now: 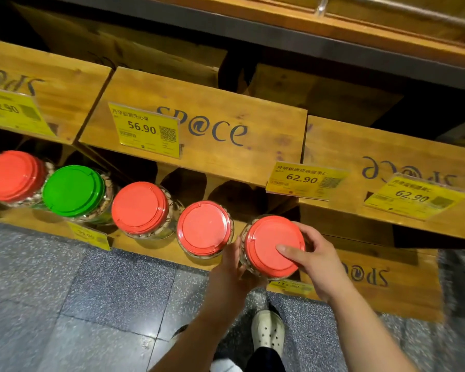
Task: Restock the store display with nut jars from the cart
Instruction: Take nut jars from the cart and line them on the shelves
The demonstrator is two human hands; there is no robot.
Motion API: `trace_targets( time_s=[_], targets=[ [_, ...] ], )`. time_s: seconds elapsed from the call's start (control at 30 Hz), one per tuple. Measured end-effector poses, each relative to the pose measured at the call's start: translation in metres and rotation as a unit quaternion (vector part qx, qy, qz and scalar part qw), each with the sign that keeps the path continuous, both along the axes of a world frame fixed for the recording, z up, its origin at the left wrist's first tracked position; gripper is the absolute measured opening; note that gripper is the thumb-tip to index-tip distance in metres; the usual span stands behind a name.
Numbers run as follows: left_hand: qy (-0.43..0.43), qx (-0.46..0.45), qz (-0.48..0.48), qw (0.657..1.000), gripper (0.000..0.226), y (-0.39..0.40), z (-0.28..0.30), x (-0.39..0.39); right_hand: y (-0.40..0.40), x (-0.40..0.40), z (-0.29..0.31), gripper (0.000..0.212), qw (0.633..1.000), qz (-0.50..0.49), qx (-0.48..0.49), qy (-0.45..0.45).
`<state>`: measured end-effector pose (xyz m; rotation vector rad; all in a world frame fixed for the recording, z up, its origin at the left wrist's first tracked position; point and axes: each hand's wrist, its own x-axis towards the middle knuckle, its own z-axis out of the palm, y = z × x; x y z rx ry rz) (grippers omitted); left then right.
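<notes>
Together, left hand [232, 267] and right hand [316, 267] clasp the rightmost jar [273, 247].

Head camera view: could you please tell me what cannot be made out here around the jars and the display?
- Cart: nowhere in the head view, out of frame.
- Left hand: its fingers are hidden behind the held jar, so its grip is unclear.
- Floor-level price tag: blurred and partly covered by that jar.
- Leftmost jar: motion-blurred and cut by the left edge.
- Jar labels: hidden beneath the lids.

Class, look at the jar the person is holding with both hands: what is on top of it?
A red lid caps the held jar, with the right hand gripping it, thumb on top. The left hand covers the jar's side.
</notes>
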<state>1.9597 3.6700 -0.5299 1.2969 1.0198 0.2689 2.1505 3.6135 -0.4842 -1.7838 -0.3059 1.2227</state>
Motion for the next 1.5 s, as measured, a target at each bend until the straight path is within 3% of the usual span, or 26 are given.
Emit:
trace_targets(
  time_s=[0.2, 0.43, 0.97, 1.17, 1.4, 1.5],
  targets=[
    [0.017, 0.011, 0.01, 1.0, 0.094, -0.001, -0.017, 0.003, 0.001, 0.004, -0.014, 0.076, 1.0, 0.001, -0.017, -0.005],
    [0.026, 0.016, 0.014, 0.999, 0.091, 0.001, -0.029, 0.007, 0.003, 0.005, -0.025, 0.056, 0.998, 0.026, -0.032, -0.038],
    [0.08, 0.006, -0.029, 0.996, 0.091, 0.009, -0.021, 0.008, 0.0, -0.003, -0.026, 0.069, 0.995, 0.017, -0.065, -0.067],
    [0.12, 0.031, -0.066, 0.99, 0.083, 0.013, 0.008, 0.006, -0.011, -0.015, -0.005, 0.08, 0.99, -0.025, -0.073, -0.115],
    [0.159, 0.026, -0.144, 0.976, 0.062, 0.023, 0.084, -0.02, -0.031, -0.041, 0.053, 0.079, 0.988, -0.017, -0.072, -0.133],
    [0.207, 0.047, -0.151, 0.965, 0.079, 0.034, 0.13, -0.028, -0.034, -0.054, 0.093, 0.066, 0.988, 0.008, -0.071, -0.14]
  ],
)
